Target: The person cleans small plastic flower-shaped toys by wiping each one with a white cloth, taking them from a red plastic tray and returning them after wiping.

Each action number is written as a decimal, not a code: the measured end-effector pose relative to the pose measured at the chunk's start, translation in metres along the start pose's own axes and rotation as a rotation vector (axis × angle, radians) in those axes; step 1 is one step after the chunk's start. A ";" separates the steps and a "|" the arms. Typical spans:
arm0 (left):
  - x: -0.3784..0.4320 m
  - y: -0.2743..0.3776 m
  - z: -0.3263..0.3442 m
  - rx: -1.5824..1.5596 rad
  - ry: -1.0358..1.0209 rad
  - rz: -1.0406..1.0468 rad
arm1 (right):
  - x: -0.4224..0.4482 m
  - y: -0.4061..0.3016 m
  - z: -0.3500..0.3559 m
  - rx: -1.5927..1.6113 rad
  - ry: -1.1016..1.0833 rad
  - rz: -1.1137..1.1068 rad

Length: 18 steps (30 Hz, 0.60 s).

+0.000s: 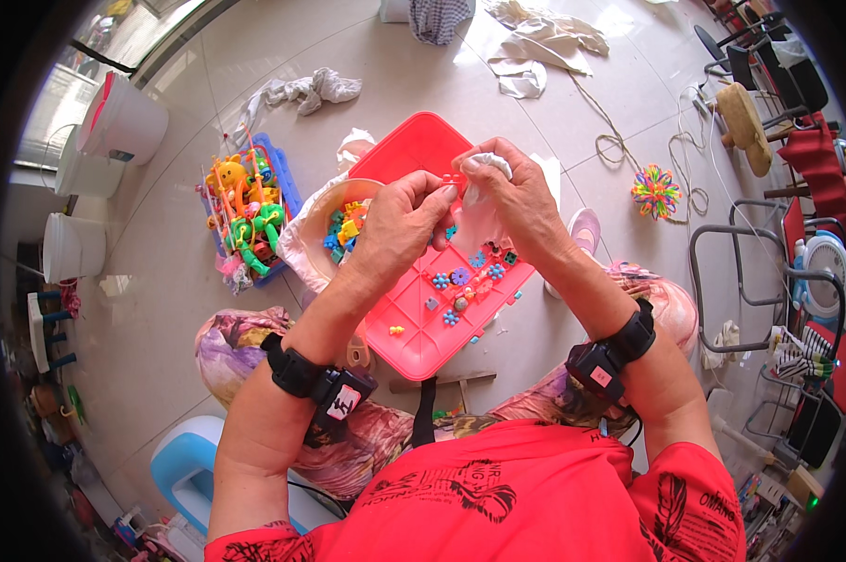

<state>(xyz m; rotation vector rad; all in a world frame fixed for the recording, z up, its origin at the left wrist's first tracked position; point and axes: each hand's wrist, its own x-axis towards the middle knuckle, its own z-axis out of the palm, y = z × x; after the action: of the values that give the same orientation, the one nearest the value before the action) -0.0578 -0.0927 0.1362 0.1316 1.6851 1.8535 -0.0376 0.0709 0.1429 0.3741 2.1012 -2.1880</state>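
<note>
Between its thumb and fingers my left hand pinches a small red toy block. A crumpled white cloth is bunched in my right hand, close against the block. Both hands are above a red plastic lid with a ribbed surface. Small toy pieces lie on the lid, among them a purple flower-shaped piece, blue knobbed pieces and a yellow piece. Left of my hands stands a cloth-draped tub holding colourful building blocks, partly hidden by my left forearm.
A blue basket of plastic toys is on the tiled floor at left, near white buckets. Cloths lie farther off. At right are a colourful ball, cords, metal-framed chairs and a fan.
</note>
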 end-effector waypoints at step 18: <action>-0.004 0.003 -0.008 -0.299 -0.127 -0.095 | 0.003 0.004 0.001 0.341 -0.211 -0.046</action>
<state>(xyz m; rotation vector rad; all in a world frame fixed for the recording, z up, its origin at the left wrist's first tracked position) -0.0590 -0.1015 0.1387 0.0432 1.2916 1.9571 -0.0393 0.0703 0.1381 0.1087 1.6492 -2.4902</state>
